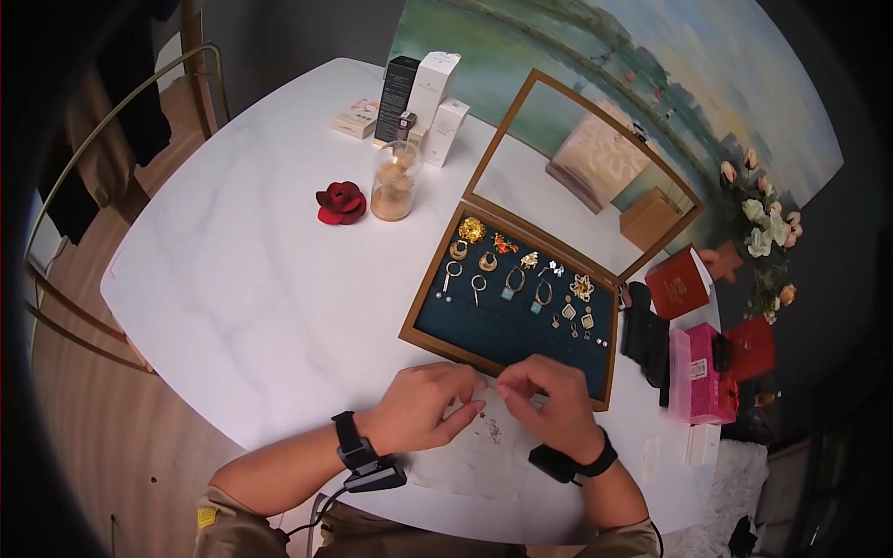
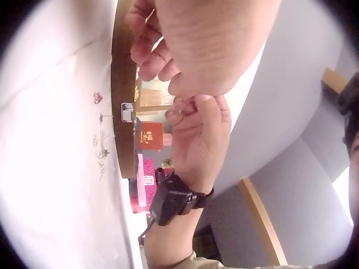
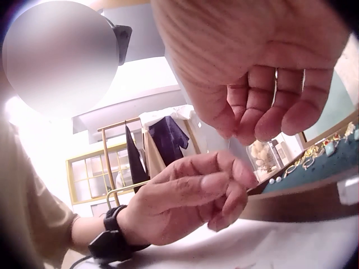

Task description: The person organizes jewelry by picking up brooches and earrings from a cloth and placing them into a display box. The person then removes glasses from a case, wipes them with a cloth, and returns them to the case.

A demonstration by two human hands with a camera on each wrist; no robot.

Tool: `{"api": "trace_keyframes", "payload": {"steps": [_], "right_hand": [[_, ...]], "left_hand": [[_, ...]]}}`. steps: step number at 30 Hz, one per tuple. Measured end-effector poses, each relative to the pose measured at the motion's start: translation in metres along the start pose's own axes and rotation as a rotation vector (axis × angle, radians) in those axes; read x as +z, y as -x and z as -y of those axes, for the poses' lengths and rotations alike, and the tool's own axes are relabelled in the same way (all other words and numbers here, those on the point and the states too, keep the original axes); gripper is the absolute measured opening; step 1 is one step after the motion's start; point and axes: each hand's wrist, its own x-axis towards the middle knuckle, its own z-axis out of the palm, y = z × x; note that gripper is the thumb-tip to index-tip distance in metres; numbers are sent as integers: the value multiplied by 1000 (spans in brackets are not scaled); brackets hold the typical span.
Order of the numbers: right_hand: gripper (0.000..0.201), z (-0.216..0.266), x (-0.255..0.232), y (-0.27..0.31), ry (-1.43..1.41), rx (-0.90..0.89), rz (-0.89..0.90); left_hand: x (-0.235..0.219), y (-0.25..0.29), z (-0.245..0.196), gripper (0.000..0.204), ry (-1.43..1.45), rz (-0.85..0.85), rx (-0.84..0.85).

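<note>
My left hand [image 1: 423, 405] and right hand [image 1: 556, 400] meet nearly fingertip to fingertip above the table, just in front of the jewelry box [image 1: 437, 346]. The left fingers are loosely bent, thumb apart from the index finger, with nothing visible held. In the left wrist view, the right hand [image 2: 201, 140] pinches a tiny shiny piece [image 2: 182, 113] between thumb and finger, partly hidden. Below the hands, small loose earrings [image 1: 493, 430] lie on a pale sheet [image 1: 465, 470]; one has a red stone [image 2: 98, 97]. Rows of earrings [image 1: 513, 283] fill the dark green lining.
The box's glass lid [image 1: 530, 79] stands raised. A red flower [image 1: 341, 203], a glass dome [image 1: 397, 186] and several cartons [image 1: 433, 88] stand farther back. On the right are a red box [image 1: 679, 284], black pouches [image 1: 644, 335] and a pink box [image 1: 704, 377].
</note>
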Motion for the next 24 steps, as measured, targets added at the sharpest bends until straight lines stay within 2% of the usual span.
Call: {"api": "trace_keyframes", "payload": {"steps": [4,6,7,9,15,24], "right_hand": [[8,-5,-11,-34,31,-1,-35],[7,-13,-12,-55,80,-24,-21],[7,-18,-10,-64,80,-28,-19],[7,-32,-1,-79,142,-97,12],[7,-51,19,-101,227,-117,80],[6,-56,24,-110,284,-110,87]], "left_hand": [[3,1,10,18,-79,50,55],[4,1,11,20,-143,72,210],[4,1,12,20,-144,69,209],[3,2,12,20,-264,194,232],[8,5,21,22,-329,262,258],[17,6,29,24,-398,266,276]]}}
